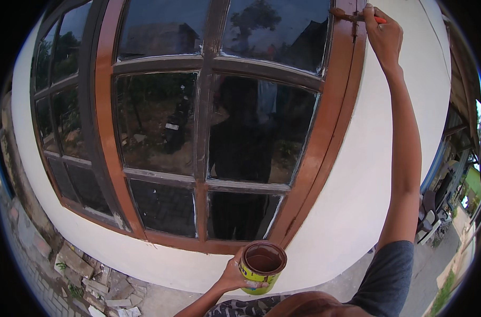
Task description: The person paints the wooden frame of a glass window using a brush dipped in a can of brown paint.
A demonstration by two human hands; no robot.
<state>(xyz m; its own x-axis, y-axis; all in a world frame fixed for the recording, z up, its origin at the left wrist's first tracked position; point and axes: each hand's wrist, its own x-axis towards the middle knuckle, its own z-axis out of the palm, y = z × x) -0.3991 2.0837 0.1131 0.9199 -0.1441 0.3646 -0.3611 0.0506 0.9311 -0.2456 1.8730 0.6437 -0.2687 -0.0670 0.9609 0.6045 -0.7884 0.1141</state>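
Brush [356, 17], pinched in my right hand [382, 33], seems to touch the window frame's [325, 132] top; my left hand [235, 274] grips a paint can [262, 267] below it.

Both arms in view, right one reaching high, left one tucked low.

The right hand [383, 33] is reaching overhead at the top edge of the view, its back facing the camera, fingers pinching closed around a thin handle. The right arm is stretching almost fully straight from a grey short sleeve at the lower right, forearm bare and running steeply upward, wrist bending slightly inward. The left hand [235, 274] is sitting low at centre, near the body, fingers wrapping closed around a round object from its left side, with pale smears on the knuckles. The left forearm is entering from the lower edge and angling up to the right.
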